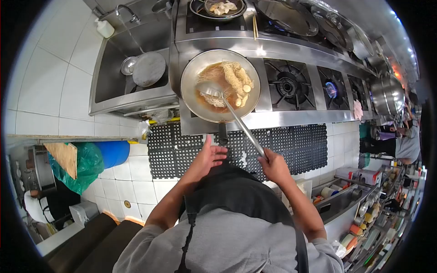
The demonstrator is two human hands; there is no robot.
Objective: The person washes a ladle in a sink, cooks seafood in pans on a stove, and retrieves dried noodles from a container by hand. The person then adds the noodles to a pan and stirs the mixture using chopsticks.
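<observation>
A wide metal wok (pixel 189 98) sits on the near left burner, its dark handle (pixel 222 134) pointing toward me. Thin noodles (pixel 214 73) in brown liquid fill part of it, with a pale, lumpy strip of food (pixel 234 79) and light chunks along the right side. My right hand (pixel 274 165) is wrapped round the long handle of a steel ladle (pixel 244 127), whose bowl rests among the noodles. Fingers spread, my left hand (pixel 210 157) is in the air beside the wok handle, apart from it and holding nothing.
Right of the wok are a burner (pixel 290 86) without flame and one with a blue flame (pixel 331 89). Left, water runs into a sink (pixel 109 98) holding pans. Chopsticks (pixel 255 27) lie behind the wok. Black rubber mats (pixel 291 150) cover the floor. A person (pixel 406 143) stands far right.
</observation>
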